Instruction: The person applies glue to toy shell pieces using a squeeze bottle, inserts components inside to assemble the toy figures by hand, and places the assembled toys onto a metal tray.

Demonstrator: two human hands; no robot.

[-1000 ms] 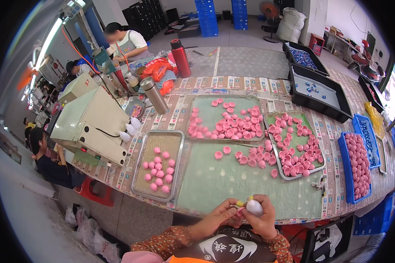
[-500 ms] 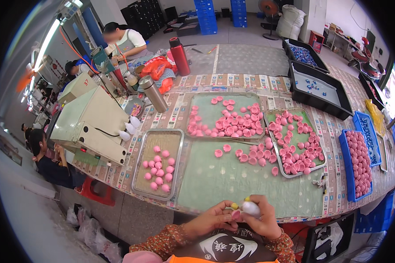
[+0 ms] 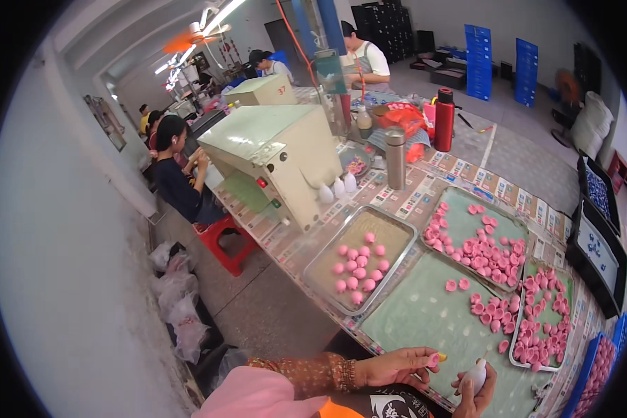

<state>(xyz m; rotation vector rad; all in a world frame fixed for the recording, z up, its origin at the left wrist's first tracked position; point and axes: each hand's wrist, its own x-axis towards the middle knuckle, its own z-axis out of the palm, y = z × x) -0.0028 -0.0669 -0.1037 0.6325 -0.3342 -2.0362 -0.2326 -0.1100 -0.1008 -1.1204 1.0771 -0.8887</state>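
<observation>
My left hand [image 3: 397,366] pinches a small pink cap [image 3: 433,359]; my right hand [image 3: 475,393] grips a white bulb [image 3: 475,376], both just below the green mat [image 3: 425,317]. A loose pinch could drop the cap.

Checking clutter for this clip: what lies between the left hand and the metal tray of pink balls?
In the head view, only bare green mat lies between the left hand and the metal tray.

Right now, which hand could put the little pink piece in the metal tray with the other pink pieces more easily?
Probably the left hand. It already pinches the small pink piece at its fingertips, and the metal tray lies up on its side. The right hand is busy holding a white egg-shaped piece.
</observation>
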